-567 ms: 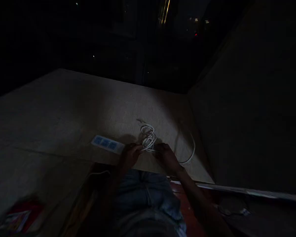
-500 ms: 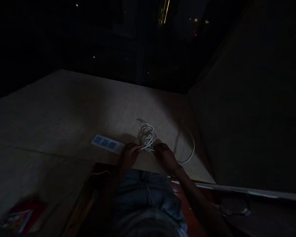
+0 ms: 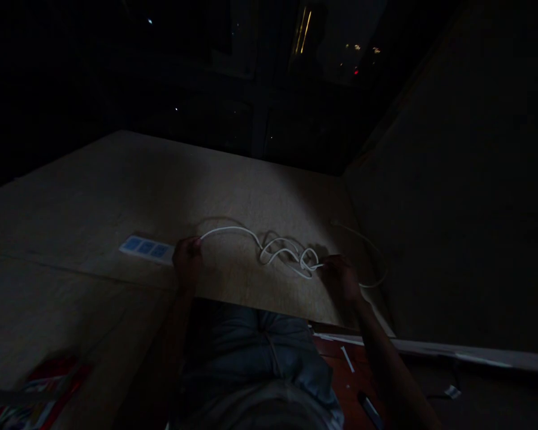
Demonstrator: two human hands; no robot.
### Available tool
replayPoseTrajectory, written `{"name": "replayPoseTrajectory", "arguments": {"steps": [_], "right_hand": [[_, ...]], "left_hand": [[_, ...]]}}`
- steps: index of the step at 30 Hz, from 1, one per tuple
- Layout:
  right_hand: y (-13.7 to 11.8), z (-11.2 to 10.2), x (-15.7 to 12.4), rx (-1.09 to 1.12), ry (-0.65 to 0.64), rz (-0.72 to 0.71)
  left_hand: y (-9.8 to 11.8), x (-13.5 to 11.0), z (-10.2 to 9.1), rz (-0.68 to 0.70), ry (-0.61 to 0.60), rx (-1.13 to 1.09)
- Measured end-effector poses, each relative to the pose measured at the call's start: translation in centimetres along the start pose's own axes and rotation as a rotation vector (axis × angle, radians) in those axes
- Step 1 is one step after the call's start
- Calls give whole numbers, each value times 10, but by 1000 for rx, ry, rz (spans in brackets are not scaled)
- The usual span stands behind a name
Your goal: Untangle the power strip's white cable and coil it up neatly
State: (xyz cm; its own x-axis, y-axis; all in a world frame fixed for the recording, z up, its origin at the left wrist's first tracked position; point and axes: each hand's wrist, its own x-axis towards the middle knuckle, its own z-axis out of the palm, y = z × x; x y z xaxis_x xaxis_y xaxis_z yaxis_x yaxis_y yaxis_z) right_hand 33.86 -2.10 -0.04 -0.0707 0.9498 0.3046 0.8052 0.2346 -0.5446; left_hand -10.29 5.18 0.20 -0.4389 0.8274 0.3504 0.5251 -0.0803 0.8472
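A white cable (image 3: 233, 228) stretches between my two hands over the pale tabletop, with a loose tangle of loops nearer the right side. My left hand (image 3: 188, 257) is closed on the cable beside a white power strip (image 3: 146, 248) with blue-looking socket faces; whether it also grips the strip's end, I cannot tell. My right hand (image 3: 342, 273) pinches the cable just right of the tangle. Beyond that hand the cable's free part curves out and back to an end near the right wall. Dim light hides the finger details.
The pale tabletop (image 3: 233, 185) meets a dark wall (image 3: 452, 227) on the right and a dark window behind. A red packet (image 3: 49, 388) lies at the lower left. Below the front edge are my legs in jeans (image 3: 260, 358) and a reddish floor (image 3: 336, 364).
My hands have moved apart, the left one leftward and the right one rightward. The compact coil has spread into a longer, looser tangle, and the power strip has shifted left.
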Motion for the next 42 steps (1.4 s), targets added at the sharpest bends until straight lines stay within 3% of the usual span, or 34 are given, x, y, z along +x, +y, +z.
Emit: {"name": "replayPoseTrajectory", "arguments": {"steps": [4, 8, 12, 17, 23, 26, 30, 34, 42], "right_hand": [[9, 4, -4, 123, 62, 107], [2, 11, -6, 220, 133, 214], [-10, 13, -9, 304, 123, 252], [-31, 16, -17, 355, 79, 243], [-64, 19, -18, 388, 82, 147], [-77, 14, -17, 399, 58, 57], [-79, 4, -20, 372, 90, 22], [-72, 2, -20, 304, 102, -14], [-77, 12, -15, 63, 121, -126]], "left_hand": [[-19, 17, 2, 85, 54, 153], [-20, 25, 3, 148, -52, 335], [-6, 21, 2, 192, -147, 528], [42, -13, 12, 431, -141, 444], [133, -79, 41, 867, -429, 131], [154, -89, 54, 956, -459, 131], [150, -75, 58, 954, -457, 135], [133, -65, 46, 963, -556, 146], [88, -102, 30, 782, -824, 262]]}}
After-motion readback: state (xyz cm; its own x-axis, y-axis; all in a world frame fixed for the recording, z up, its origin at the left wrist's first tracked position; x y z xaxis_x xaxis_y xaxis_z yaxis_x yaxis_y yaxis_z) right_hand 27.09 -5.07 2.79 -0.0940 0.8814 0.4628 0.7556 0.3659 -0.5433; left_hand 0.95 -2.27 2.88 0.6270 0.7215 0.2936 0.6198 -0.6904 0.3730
